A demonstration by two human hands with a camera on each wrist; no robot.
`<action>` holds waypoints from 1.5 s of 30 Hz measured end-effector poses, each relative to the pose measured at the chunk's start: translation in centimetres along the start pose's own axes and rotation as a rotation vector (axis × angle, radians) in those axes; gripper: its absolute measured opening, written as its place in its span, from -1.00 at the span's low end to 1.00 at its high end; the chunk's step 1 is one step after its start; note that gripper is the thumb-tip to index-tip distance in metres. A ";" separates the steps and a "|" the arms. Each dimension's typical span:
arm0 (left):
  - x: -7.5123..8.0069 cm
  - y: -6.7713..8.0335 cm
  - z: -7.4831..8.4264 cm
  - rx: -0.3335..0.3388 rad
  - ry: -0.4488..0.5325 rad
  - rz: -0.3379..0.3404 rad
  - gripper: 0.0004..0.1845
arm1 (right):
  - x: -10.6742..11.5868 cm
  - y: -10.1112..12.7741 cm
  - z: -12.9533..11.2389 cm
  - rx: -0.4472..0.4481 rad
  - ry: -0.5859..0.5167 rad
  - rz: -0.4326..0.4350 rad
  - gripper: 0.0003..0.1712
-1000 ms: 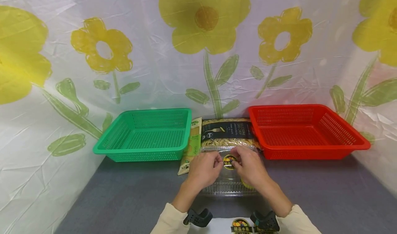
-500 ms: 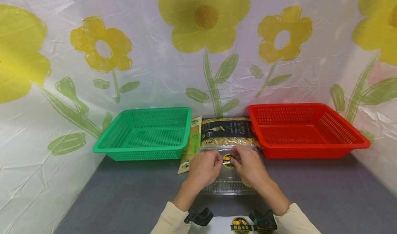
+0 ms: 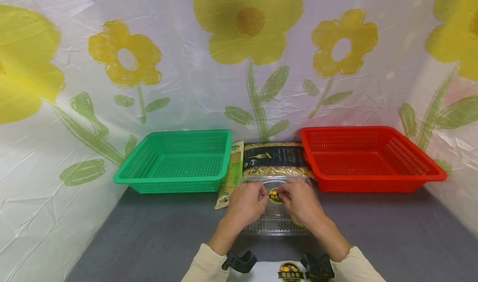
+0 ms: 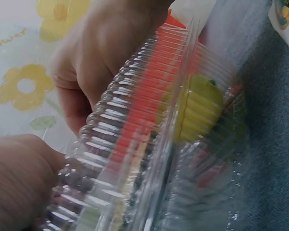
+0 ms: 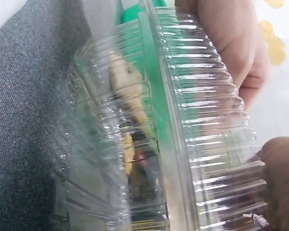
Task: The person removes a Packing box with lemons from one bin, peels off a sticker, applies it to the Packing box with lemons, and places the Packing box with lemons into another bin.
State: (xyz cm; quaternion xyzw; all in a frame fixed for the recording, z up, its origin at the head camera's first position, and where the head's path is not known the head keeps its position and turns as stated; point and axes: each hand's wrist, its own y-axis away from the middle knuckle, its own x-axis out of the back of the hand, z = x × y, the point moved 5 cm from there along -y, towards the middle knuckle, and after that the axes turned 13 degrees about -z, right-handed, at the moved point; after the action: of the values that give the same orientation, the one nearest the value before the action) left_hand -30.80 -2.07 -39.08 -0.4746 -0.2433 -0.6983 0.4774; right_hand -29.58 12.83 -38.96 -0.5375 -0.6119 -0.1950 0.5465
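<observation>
A round black and yellow fruit sticker (image 3: 275, 195) with a banner across it lies between my two hands, over the lid of a clear plastic clamshell box (image 3: 274, 224). My left hand (image 3: 247, 201) pinches the left end of its banner. At the other end, my right hand (image 3: 301, 198) pinches it between thumb and finger. Whether the sticker touches the lid cannot be told. Inside the box, the left wrist view shows a rounded yellow thing (image 4: 201, 108), blurred by the ribbed plastic. Neither wrist view shows the fingertips clearly.
Behind the box lie a bag of pasta (image 3: 276, 156) and a slim green and yellow packet (image 3: 233, 174). A green basket (image 3: 175, 185) stands at left, a red basket (image 3: 377, 184) at right. Near the front edge is a white sticker sheet (image 3: 257, 271) with similar stickers.
The sticker tilted and caught the light half a second ago, and its banner shows dark again now. Both hands stay almost in place.
</observation>
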 end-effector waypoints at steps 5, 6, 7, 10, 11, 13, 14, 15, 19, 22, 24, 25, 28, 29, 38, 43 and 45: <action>0.3 0.1 -0.1 -0.039 0.037 -0.025 -0.87 | -0.1 0.0 0.0 0.025 -0.029 -0.046 -0.79; 0.4 0.1 -0.2 -0.046 0.046 -0.031 -0.88 | -0.1 0.0 0.0 0.028 -0.037 -0.056 -0.78; 0.5 0.1 -0.2 -0.052 0.055 -0.037 -0.88 | -0.1 0.0 0.0 0.032 -0.048 -0.065 -0.76; 0.6 0.2 -0.4 -0.074 0.093 -0.057 -0.92 | 0.0 0.1 0.3 0.035 -0.111 -0.085 -0.75; 0.7 0.2 -0.4 -0.083 0.110 -0.066 -0.93 | 0.1 0.1 0.4 0.032 -0.144 -0.092 -0.74; 0.8 0.3 -0.5 -0.102 0.149 -0.084 -0.94 | 0.2 0.1 0.7 0.021 -0.222 -0.103 -0.73; 0.8 0.4 -0.6 -0.117 0.173 -0.094 -0.95 | 0.3 0.2 0.9 0.011 -0.262 -0.106 -0.71; 0.9 0.4 -0.6 -0.130 0.202 -0.107 -0.95 | 0.4 0.2 1.1 0.002 -0.300 -0.108 -0.69; 1.2 0.8 -0.8 -0.179 0.319 -0.161 -0.96 | 0.9 0.3 1.6 -0.059 -0.469 -0.090 -0.60; 1.6 1.1 -0.9 -0.183 0.377 -0.188 -0.96 | 1.5 0.3 1.9 -0.099 -0.598 -0.048 -0.60; 2.1 1.2 -1.1 -0.177 0.391 -0.185 -0.94 | 2.2 0.4 2.1 -0.122 -0.651 -0.010 -0.64; 2.3 1.2 -1.3 -0.177 0.393 -0.175 -0.95 | 2.5 0.5 2.3 -0.136 -0.668 0.007 -0.65; 3.2 1.4 -2.0 -0.158 0.377 -0.127 -0.95 | 3.8 0.7 2.7 -0.161 -0.690 0.075 -0.69; 3.6 1.5 -2.2 -0.148 0.374 -0.107 -0.95 | 4.3 0.8 2.8 -0.163 -0.689 0.104 -0.70; 5.1 2.3 -5.1 0.065 0.405 -0.097 -0.93 | 7.0 2.0 5.3 -0.351 -0.741 0.347 -0.77; 4.7 2.4 -6.0 0.191 0.366 -0.172 -0.71 | 8.1 2.8 7.2 -0.440 -0.757 0.456 -0.78; 4.4 2.4 -6.2 0.231 0.363 -0.213 -0.58 | 8.5 3.1 8.1 -0.463 -0.779 0.510 -0.82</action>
State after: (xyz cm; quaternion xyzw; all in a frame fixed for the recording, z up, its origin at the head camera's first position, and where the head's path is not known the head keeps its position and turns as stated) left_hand -31.77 -9.90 -38.11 -0.2550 -0.2804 -0.7862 0.4881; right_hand -29.11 24.35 -35.22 -0.8090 -0.5603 0.0288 0.1751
